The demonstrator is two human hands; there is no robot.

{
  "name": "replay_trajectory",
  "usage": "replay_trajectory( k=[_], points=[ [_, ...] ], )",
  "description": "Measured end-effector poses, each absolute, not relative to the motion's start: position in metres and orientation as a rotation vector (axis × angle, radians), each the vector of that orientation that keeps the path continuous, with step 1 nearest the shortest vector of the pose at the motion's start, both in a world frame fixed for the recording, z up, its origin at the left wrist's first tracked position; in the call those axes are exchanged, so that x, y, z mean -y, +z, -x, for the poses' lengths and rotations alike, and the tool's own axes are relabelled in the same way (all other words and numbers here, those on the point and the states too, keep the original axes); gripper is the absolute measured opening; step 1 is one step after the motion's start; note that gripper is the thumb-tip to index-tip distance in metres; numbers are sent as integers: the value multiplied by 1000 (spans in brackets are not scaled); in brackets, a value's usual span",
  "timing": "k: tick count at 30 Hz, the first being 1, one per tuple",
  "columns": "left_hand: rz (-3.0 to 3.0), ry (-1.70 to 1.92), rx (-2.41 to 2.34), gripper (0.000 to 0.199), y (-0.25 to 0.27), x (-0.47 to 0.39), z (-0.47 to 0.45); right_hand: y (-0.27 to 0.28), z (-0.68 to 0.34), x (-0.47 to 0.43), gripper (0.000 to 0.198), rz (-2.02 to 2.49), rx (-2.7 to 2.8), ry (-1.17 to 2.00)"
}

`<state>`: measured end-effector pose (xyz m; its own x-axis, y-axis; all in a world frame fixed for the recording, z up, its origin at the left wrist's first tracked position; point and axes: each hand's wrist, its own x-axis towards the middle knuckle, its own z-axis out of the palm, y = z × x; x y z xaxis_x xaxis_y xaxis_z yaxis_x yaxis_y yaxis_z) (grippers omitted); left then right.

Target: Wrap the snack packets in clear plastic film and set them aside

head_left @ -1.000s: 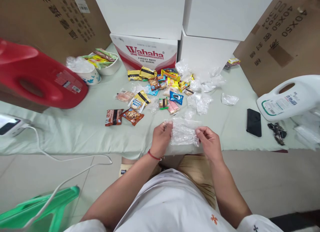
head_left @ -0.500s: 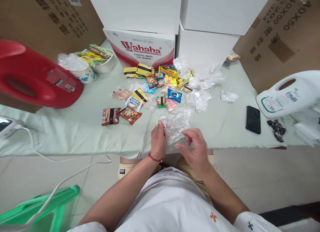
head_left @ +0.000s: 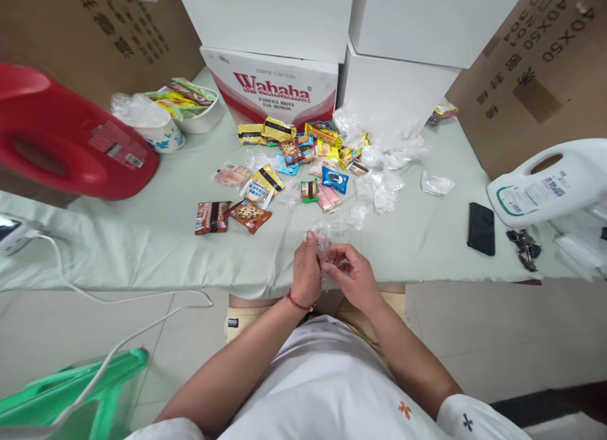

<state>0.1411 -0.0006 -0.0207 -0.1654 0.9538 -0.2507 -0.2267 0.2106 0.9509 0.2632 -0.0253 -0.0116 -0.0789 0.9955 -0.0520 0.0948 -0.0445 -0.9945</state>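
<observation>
Near the table's front edge, my left hand [head_left: 307, 270] is closed on a crumpled clear plastic bag [head_left: 324, 243]. My right hand [head_left: 349, 272] pinches the same bag from the right, thumb and forefinger together. Something pinkish shows through the plastic, but I cannot make out what it is. Just beyond my hands lie a pink wrapped snack [head_left: 328, 198], a small green-edged packet [head_left: 310, 190] and a blue packet [head_left: 334, 179]. To the left are two brown cookie packets, one plain-banded [head_left: 211, 217] and one with a cookie picture [head_left: 249, 216].
Loose clear bags [head_left: 382, 190] lie right of the snack pile, before a Wahaha carton [head_left: 279, 89]. A red jug [head_left: 118, 155] and paper bowls [head_left: 164, 136] stand left. On the right are a black phone [head_left: 480, 228], keys [head_left: 524, 247] and a white detergent bottle [head_left: 550, 187].
My right hand has moved left and closed on the plastic bag beside my left hand. The bag, spread wide before, is now bunched up between both hands.
</observation>
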Motion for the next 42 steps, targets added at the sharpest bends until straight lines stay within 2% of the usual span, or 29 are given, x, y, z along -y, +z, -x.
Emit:
replay_trajectory(
  k=[3, 8, 16, 19, 22, 28, 30, 33, 37, 41, 42],
  points=[
    [-737, 1313, -1255, 62, -16, -1, -141, -15, -262, 23, 29, 1309, 1117, 1296],
    [-745, 1362, -1340, 63, -21, -7, -118, -12, -301, 15, 39, 1303, 734, 1268],
    [-705, 1318, -1391, 65, -17, -16, -91, -16, -375, 30, 45, 1349, 565, 1244],
    [-696, 1225, -1357, 65, -12, -17, -92, -23, -387, 37, 41, 1462, 724, 1187],
    [-669, 1142, -1294, 66, -10, -16, -95, -24, -391, 36, 42, 1566, 1008, 940],
    [-695, 1080, -1256, 71, -10, -12, -99, -15, -373, 6, 75, 1506, 1577, 651],
    [-697, 1069, -1230, 72, -9, -10, -99, -14, -359, -8, 69, 1505, 1720, 634],
    [-706, 1042, -1170, 77, -8, -5, -98, -10, -336, -25, 49, 1394, 1856, 613],
    [-744, 1017, -1114, 79, -7, 0, -100, -2, -308, -42, 46, 1169, 1932, 728],
    [-839, 1066, -1154, 67, -9, 3, -100, -2, -297, -53, 24, 1075, 1847, 956],
    [-875, 1093, -1185, 61, -10, 4, -100, -4, -296, -55, 25, 1073, 1805, 1003]
  ],
)
